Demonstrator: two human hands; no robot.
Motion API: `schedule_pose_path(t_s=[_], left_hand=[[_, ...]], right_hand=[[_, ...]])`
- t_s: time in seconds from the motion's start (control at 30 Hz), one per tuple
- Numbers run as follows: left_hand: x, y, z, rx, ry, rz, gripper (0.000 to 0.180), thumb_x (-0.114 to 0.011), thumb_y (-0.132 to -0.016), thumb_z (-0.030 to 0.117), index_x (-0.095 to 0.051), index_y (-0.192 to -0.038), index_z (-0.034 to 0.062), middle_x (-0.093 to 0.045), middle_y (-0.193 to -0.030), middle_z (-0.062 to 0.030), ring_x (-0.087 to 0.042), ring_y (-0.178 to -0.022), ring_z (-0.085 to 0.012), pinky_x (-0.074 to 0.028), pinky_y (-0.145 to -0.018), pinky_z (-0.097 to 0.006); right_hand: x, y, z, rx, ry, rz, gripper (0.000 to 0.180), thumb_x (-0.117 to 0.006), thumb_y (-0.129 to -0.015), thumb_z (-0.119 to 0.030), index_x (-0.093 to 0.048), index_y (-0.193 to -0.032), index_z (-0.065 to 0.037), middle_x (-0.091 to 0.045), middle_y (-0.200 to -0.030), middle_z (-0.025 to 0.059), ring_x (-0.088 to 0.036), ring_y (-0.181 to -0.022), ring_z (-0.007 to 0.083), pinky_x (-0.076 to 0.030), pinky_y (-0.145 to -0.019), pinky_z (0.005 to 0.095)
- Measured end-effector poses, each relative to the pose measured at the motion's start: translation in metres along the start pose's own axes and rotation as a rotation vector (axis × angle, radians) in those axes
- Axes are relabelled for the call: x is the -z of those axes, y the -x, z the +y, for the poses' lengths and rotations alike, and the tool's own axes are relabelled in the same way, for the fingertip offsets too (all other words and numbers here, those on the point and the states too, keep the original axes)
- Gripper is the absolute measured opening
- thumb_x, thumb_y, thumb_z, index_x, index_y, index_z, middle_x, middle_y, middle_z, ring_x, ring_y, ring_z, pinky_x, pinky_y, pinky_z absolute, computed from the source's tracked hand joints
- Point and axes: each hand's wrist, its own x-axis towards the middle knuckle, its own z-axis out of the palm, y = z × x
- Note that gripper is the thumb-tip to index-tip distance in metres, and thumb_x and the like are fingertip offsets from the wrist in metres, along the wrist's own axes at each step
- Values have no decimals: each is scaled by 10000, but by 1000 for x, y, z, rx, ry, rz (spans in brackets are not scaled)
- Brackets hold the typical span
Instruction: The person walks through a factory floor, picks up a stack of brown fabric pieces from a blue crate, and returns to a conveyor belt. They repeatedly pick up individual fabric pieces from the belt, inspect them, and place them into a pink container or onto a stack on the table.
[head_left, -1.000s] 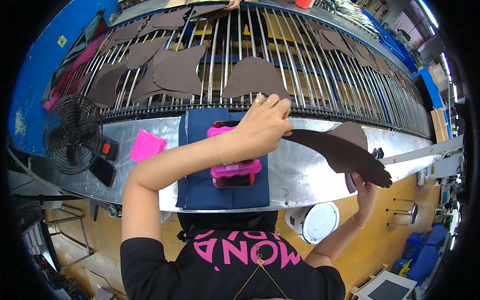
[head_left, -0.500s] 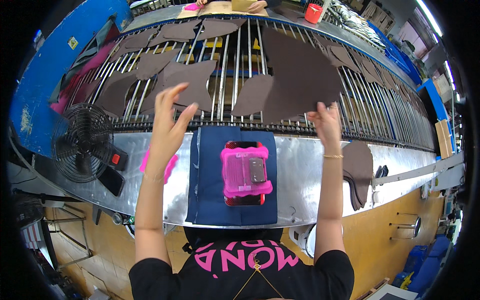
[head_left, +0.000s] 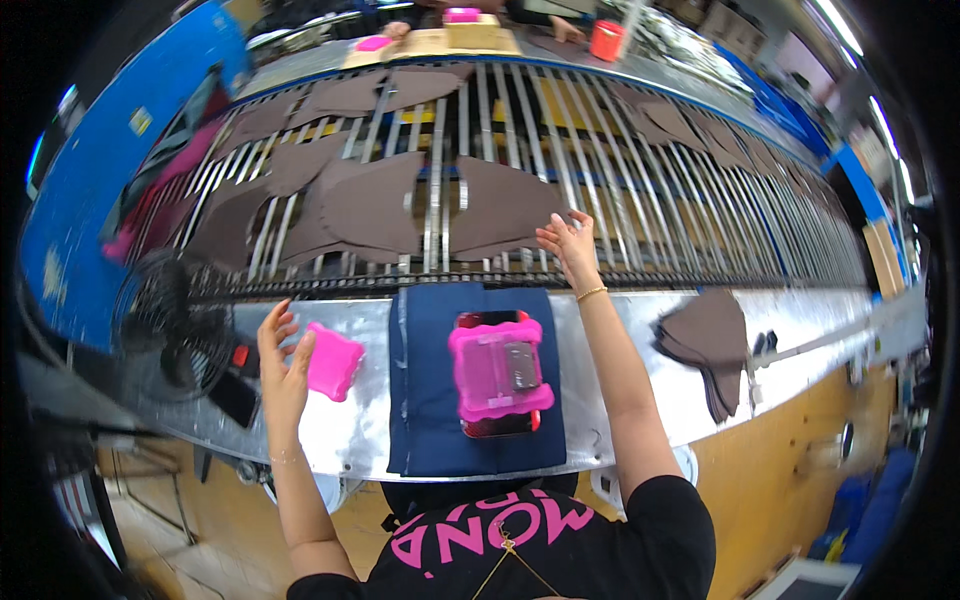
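Observation:
My left hand is open at the left of the metal table, its fingers parted right beside a pink wavy-edged pad. I cannot tell whether they touch. Over the near edge of the metal bars is my right hand, open, fingertips by the right corner of a dark brown cut fabric piece lying flat on the bars. Between my arms, a pink wavy-edged frame with a dark grey block on it sits on a red-and-black plate, over a folded navy cloth.
More brown pieces cover the bars to the left. A stack of brown pieces rests on the table's right side. At the left stand a black fan and a dark phone-like slab. Another person's hands show at the far side.
The brown piece by my right hand was raised and now lies on the bars, let go. My right hand moved left; my left hand went down and left to the pink pad.

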Motion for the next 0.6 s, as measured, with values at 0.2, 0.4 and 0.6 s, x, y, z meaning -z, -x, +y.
schedule_pose_path(t_s=[0.2,0.4,0.6], left_hand=[[-21,-1,-7,-52,138,-122,501,-606,-904,185,-412,-1358,99,-481,-1255,-108,-478,-1116,-195,-387,-926,-329],[-53,-4,6,-54,166,-261,518,-612,-907,204,-399,-1371,116,-485,-1246,-95,-475,-1105,-171,-384,-893,-299],[-69,-1,11,-84,195,-296,548,-630,-893,210,-394,-1378,117,-488,-1252,-98,-473,-1143,-187,-397,-868,-296]], right_hand=[[154,57,-57,446,300,383,297,-521,-935,-66,-429,-1217,-55,-595,-991,143,-648,-801,233,-543,-719,329],[302,177,-99,-82,1613,1270,538,-643,-821,-453,-550,-1244,-133,-561,-1169,116,-508,-1134,298,-455,-855,499],[312,199,-95,-70,1691,1166,437,-659,-815,-430,-665,-1117,-114,-547,-1239,60,-483,-1161,297,-378,-933,517]])
